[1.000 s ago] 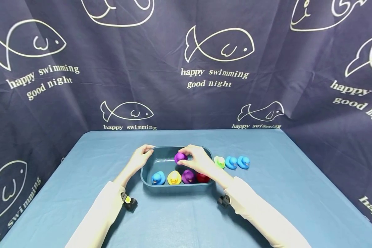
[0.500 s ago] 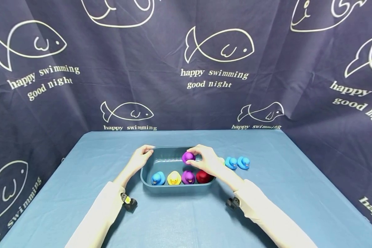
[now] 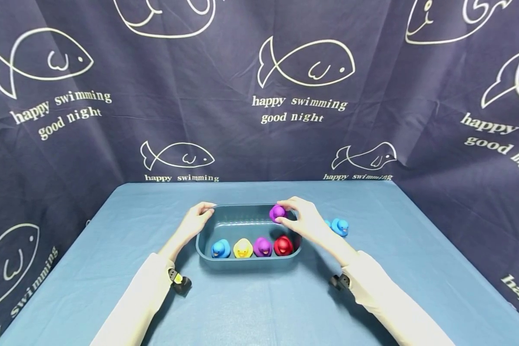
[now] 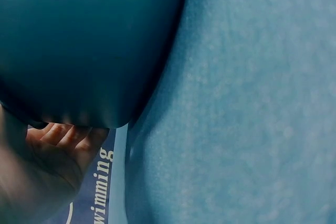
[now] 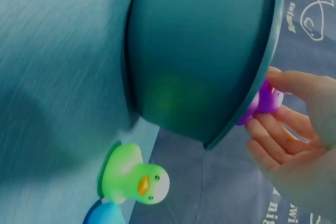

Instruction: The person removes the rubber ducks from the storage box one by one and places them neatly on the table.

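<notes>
Pinching a purple duck (image 3: 278,213) between thumb and fingers of the right hand (image 3: 306,218), at the far right corner of the bin (image 3: 248,259). Sits close to the rim there, partly hidden behind the bin's right wall in the right wrist view. Grips the bin's far left corner with the left hand (image 3: 194,220), fingers bent at the rim, tips lost to sight at the bin's edge in the left wrist view.

Inside the bin, in a row along the near wall, from left to right: blue duck (image 3: 220,249), yellow duck (image 3: 243,248), second purple duck (image 3: 263,247), red duck (image 3: 283,245). All upright, near one another, beaks toward the near side.

On the bench (image 3: 259,312), right of the bin: green duck (image 5: 135,174), plain in the right wrist view but covered by the right hand in the head view. Just beside it, second blue duck (image 5: 106,214), mostly covered in the head view. Farther right, third blue duck (image 3: 339,227), in full sight.

Wears pale sleeves (image 3: 393,302) and a black camera (image 3: 182,286) at each wrist. Behind the bench, dark backdrop (image 3: 302,144) with white fish outlines and the words "happy swimming" and "good night".
</notes>
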Tool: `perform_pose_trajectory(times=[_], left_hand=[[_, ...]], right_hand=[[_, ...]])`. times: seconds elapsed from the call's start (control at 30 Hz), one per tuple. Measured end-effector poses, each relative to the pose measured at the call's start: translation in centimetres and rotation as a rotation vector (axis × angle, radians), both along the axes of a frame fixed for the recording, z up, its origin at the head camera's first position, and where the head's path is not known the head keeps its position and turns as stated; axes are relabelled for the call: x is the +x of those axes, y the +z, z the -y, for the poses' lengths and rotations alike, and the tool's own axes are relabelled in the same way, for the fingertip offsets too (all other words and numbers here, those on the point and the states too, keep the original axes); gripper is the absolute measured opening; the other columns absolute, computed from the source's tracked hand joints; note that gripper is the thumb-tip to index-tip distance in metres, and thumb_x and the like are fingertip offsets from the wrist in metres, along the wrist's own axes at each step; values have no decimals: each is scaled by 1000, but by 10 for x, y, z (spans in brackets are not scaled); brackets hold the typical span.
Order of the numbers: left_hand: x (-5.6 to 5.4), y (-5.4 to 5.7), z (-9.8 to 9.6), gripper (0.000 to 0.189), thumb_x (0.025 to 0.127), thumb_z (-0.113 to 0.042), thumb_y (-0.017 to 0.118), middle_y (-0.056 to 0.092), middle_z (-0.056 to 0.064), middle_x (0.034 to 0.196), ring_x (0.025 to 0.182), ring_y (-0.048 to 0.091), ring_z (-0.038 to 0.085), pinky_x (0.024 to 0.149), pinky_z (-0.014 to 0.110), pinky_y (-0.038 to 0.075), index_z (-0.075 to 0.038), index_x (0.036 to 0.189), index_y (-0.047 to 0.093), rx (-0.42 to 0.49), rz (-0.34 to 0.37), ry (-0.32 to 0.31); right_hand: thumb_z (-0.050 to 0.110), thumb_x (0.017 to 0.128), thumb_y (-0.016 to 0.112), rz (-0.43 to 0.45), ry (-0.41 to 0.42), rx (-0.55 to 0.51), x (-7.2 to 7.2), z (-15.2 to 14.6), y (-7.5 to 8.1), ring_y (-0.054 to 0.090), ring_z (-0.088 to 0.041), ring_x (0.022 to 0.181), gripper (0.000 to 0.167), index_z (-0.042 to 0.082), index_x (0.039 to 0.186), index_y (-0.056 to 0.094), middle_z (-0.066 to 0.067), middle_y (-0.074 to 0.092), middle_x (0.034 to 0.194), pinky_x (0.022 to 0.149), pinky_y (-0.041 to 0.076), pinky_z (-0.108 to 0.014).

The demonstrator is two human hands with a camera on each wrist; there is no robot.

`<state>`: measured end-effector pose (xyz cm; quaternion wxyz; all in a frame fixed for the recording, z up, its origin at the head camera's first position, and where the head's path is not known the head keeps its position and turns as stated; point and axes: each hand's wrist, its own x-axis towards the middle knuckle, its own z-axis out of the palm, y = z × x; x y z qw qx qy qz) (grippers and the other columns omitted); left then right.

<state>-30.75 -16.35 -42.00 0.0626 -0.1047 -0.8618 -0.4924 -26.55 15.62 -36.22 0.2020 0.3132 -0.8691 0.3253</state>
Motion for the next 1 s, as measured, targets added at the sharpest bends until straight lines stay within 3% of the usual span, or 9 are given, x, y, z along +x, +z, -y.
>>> perform_pose_trajectory(times=[0.47, 1.0], left_hand=[[0, 1, 1, 26, 94, -11, 52, 66, 17, 104, 83, 53, 17, 72, 27, 41, -1, 117, 61, 1, 9, 12], [-1, 0, 0, 26, 94, -12, 52, 66, 17, 105, 86, 55, 17, 74, 27, 42, -2, 116, 61, 2, 11, 10]], right_hand=[[16, 73, 80, 16, -26, -50, 1, -27, 1, 64, -19, 92, 34, 5, 104, 70, -5, 70, 97, 81, 50, -40], [10, 74, 78, 16, -77, -22, 2, -56, -2, 65, -22, 88, 34, 2, 105, 68, -7, 69, 93, 83, 50, -42]])
